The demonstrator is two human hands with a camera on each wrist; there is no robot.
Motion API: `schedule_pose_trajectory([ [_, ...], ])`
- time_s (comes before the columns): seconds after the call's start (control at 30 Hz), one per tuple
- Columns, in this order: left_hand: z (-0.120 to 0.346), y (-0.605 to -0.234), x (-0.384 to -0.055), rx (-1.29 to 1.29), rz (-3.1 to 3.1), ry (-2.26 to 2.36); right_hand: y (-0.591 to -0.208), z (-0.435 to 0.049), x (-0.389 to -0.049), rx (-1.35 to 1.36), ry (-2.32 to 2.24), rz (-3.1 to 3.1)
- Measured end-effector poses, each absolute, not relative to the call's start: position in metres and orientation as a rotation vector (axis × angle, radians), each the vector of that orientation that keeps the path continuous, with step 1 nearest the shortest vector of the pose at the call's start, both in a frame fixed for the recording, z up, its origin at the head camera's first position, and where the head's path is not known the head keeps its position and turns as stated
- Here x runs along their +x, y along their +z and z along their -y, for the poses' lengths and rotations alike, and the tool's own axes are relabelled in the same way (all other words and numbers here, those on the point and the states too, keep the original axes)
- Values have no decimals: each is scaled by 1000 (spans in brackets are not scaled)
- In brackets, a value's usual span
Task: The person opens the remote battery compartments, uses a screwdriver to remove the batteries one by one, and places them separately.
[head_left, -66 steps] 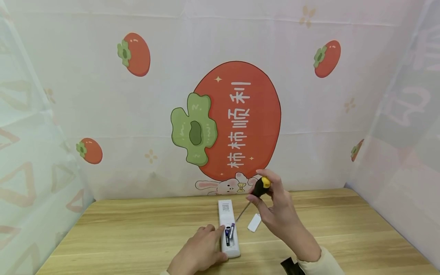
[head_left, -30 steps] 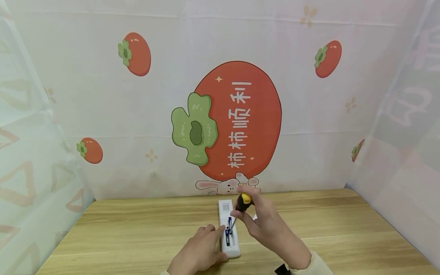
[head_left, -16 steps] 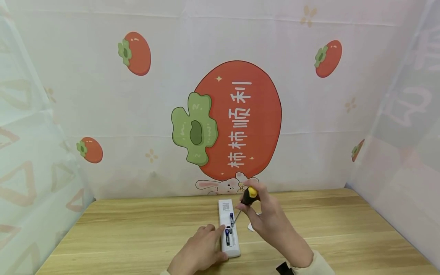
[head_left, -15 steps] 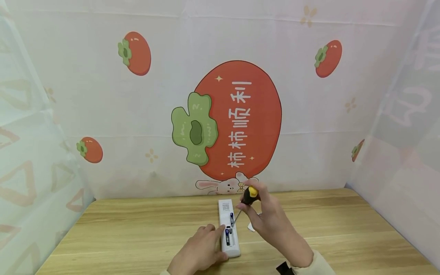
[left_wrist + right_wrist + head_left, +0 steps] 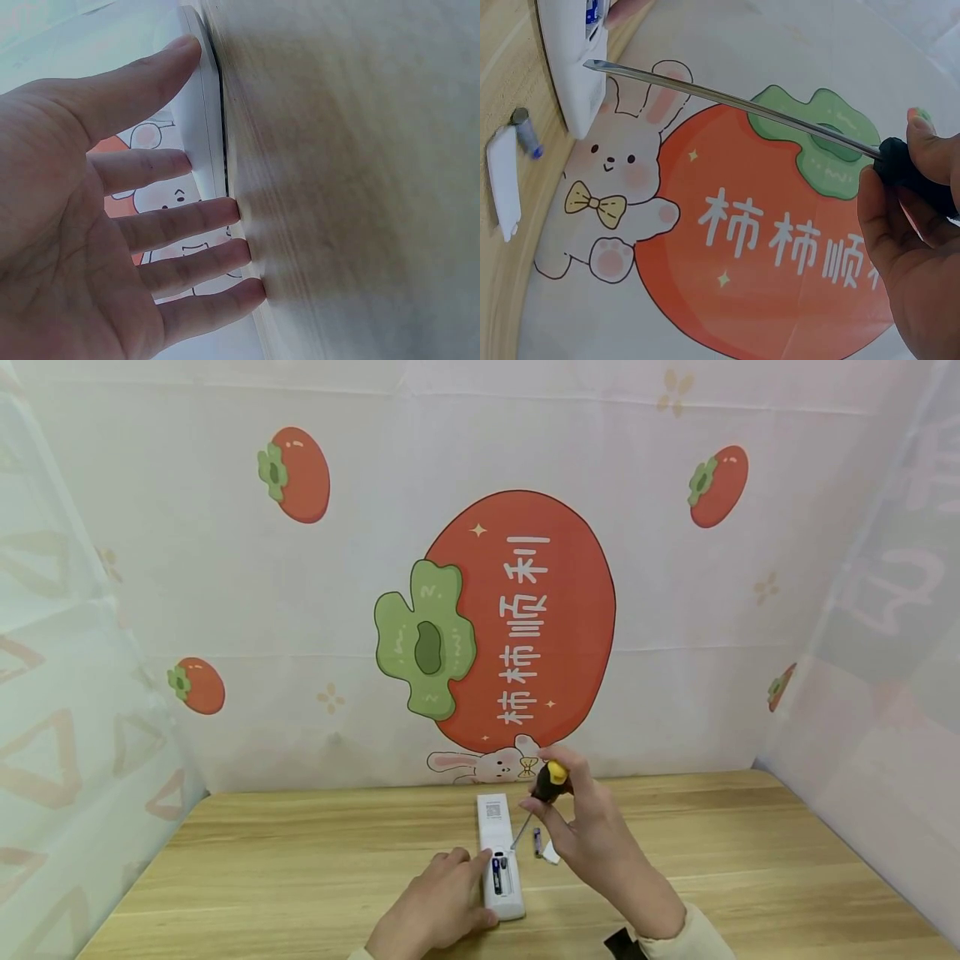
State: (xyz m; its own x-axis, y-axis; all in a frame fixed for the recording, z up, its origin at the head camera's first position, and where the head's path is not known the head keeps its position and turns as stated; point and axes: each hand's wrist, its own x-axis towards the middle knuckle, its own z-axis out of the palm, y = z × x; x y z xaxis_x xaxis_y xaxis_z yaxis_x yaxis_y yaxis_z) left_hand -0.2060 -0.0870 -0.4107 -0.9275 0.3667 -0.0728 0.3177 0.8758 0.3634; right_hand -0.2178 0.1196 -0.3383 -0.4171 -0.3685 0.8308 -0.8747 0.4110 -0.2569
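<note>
A white remote control (image 5: 492, 827) lies face down on the wooden table, its battery compartment uncovered. One blue battery (image 5: 497, 878) sits in the compartment's left slot. My left hand (image 5: 441, 897) touches the remote's left side with thumb and index finger; in the left wrist view its fingers are straight. My right hand (image 5: 600, 839) grips the black and yellow handle of a flat-blade screwdriver (image 5: 735, 105), its tip at the remote's right edge, just above the compartment. A loose battery (image 5: 537, 842) lies on the table to the right, beside the white battery cover (image 5: 551, 853).
The wooden table (image 5: 300, 868) reaches back to a cloth backdrop (image 5: 330, 568) printed with persimmons and a rabbit. Similar cloth hangs at both sides. A black piece (image 5: 624, 945) shows near the right sleeve at the front edge.
The screwdriver pried the right-hand battery up and out of the compartment; it slid to the remote's upper part and now lies on the table to the right. The left hand stayed put.
</note>
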Motion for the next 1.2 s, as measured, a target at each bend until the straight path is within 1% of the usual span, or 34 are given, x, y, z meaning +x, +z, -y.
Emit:
schedule_pose_trajectory([
  [0.5,87,-411,-207,518,-2908,522,-337,-118,-218,1107,1098,1901],
  [0.97,87,-410,-207,500,-2898,547,-342,-114,-218,1106,1028,1937],
  [1.2,88,-411,-205,531,-2921,543,-344,-111,-220,1143,1035,1921],
])
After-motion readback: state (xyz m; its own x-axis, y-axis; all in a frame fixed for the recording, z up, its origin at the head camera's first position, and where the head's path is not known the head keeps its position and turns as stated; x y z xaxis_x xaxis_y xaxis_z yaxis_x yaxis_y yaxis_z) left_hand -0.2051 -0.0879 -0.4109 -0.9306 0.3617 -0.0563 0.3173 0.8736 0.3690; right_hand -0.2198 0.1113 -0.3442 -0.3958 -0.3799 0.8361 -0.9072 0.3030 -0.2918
